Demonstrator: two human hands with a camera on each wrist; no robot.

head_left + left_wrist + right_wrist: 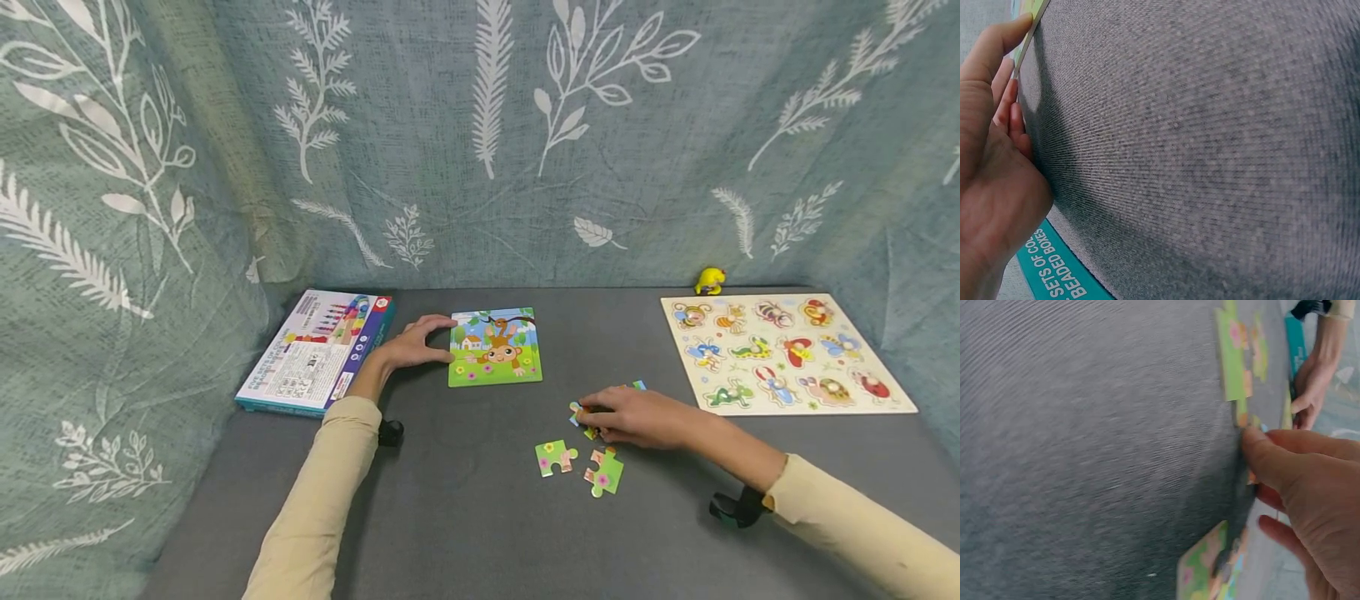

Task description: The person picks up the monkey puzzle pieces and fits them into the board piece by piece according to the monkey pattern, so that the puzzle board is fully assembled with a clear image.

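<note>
My left hand (pixel 411 343) is at the left edge of a square monkey picture puzzle board (pixel 495 347), with thumb and fingertips touching that edge. In the left wrist view the thumb (pixel 1007 44) lies against the board's thin rim. My right hand (pixel 637 415) pinches a small jigsaw piece (pixel 576 412) between thumb and fingers, low over the table; the fingers hide most of it. Nearer to me lie two loose green jigsaw pieces (pixel 553 457) with flowers. Another piece (pixel 638 385) peeks out behind the right hand, and in the right wrist view a colourful piece (pixel 1204 565) shows below the fingers.
A flat teal-edged box (pixel 315 350) printed with beads lies on the left, beside the left forearm. To the right is a wooden insect puzzle board (pixel 787 354), with a small yellow toy (pixel 709 281) behind it. A leaf-patterned curtain (pixel 525 208) hangs along the table's back.
</note>
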